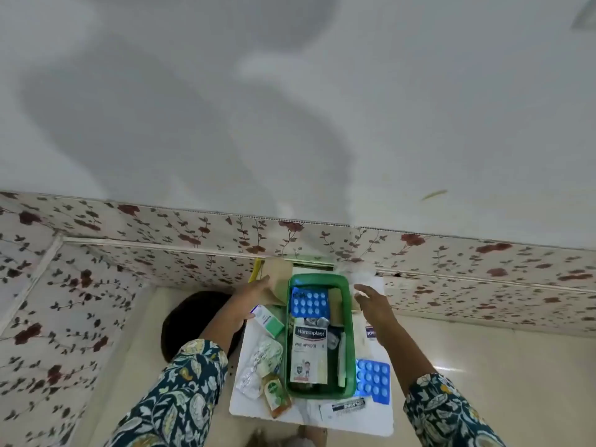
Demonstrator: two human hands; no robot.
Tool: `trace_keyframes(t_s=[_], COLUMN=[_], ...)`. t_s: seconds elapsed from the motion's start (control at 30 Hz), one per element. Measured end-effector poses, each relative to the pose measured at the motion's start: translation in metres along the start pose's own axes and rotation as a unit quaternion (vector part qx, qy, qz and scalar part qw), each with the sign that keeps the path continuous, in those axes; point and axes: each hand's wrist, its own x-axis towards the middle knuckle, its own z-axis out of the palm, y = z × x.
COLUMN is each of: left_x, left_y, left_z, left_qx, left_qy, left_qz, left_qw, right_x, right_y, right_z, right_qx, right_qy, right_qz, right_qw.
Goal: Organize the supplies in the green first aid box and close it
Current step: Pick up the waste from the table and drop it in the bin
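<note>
The green first aid box stands open on a small white table, low in the centre of the head view. Inside lie a blue blister pack and a white Hansaplast packet. My left hand rests against a tan cardboard piece at the box's far-left corner; whether it grips the piece is unclear. My right hand hovers with fingers spread just right of the box, holding nothing.
Left of the box lie a green-and-white carton, foil strips and a small orange bottle. A second blue blister pack and a tube lie to the right and front. A floral-papered wall stands behind.
</note>
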Motion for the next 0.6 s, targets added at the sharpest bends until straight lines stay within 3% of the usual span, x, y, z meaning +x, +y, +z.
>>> trace_keyframes(t_s=[0.17, 0.37, 0.47, 0.6], left_x=[0.054, 0.069, 0.055, 0.034], left_y=[0.001, 0.012, 0.019, 0.027], left_z=[0.007, 0.011, 0.007, -0.005], left_qx=[-0.037, -0.096, -0.131, -0.165], left_qy=[-0.01, 0.033, 0.021, 0.048], left_qz=[0.014, 0.022, 0.052, 0.088], left_qw=[0.999, 0.995, 0.99, 0.981], right_x=[0.071, 0.083, 0.059, 0.005], right_y=[0.015, 0.007, -0.005, -0.044], right_z=[0.014, 0.015, 0.013, 0.007], right_qx=[-0.059, -0.007, 0.031, 0.109], right_qy=[0.011, 0.055, 0.102, 0.096], right_qz=[0.054, 0.041, -0.038, -0.152], right_qw=[0.997, 0.998, 0.994, 0.978])
